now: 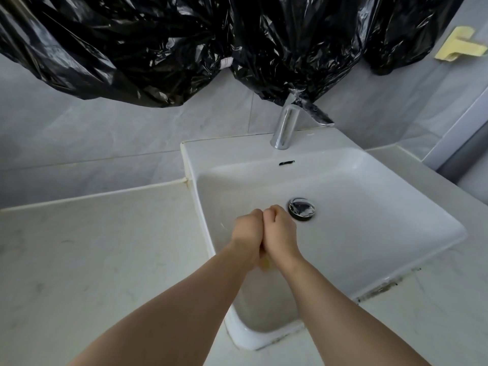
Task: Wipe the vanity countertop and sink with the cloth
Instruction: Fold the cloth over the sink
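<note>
Both my hands are fists pressed knuckle to knuckle over the white sink basin [369, 207], just left of the chrome drain plug [301, 208]. My left hand [247, 233] and my right hand [280, 229] squeeze a yellow cloth [264, 264] between them. Only a small yellow bit of it shows below the wrists; the rest is hidden inside the fists. The pale vanity countertop [92, 260] spreads to the left of the sink and continues as a strip on the right.
A chrome faucet [286, 128] stands at the sink's back rim. Black plastic sheeting [184, 43] hangs over the wall above. A yellow holder [460, 47] is fixed on the right wall. Dark grime lines the sink's front right seam [383, 287].
</note>
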A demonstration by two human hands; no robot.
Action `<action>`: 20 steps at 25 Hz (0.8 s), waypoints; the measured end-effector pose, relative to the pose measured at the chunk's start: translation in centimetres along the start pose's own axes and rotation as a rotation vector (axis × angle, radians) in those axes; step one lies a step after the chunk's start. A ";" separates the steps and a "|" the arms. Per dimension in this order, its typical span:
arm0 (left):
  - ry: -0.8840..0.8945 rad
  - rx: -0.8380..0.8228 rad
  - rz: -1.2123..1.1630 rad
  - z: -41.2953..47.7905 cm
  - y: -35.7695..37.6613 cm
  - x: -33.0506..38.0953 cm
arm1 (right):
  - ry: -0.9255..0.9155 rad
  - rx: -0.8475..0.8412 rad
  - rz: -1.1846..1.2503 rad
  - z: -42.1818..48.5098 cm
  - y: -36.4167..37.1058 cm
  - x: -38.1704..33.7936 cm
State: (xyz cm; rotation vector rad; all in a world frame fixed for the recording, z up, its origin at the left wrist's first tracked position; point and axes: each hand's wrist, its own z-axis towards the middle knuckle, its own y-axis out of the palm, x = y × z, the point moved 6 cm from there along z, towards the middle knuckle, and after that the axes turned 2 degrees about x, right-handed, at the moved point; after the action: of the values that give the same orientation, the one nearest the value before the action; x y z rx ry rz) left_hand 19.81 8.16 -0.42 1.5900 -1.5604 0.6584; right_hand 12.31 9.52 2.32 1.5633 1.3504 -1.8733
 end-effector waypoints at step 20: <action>0.514 -0.057 0.309 -4.8 -3.2 4.5 | 0.001 -0.104 0.107 -3.1 -2.6 -1.4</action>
State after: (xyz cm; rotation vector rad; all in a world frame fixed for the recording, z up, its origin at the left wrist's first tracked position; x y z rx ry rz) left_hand 24.19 9.36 5.32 1.0305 -1.4195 1.0836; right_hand 12.59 12.89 4.92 1.5531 1.3153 -1.7118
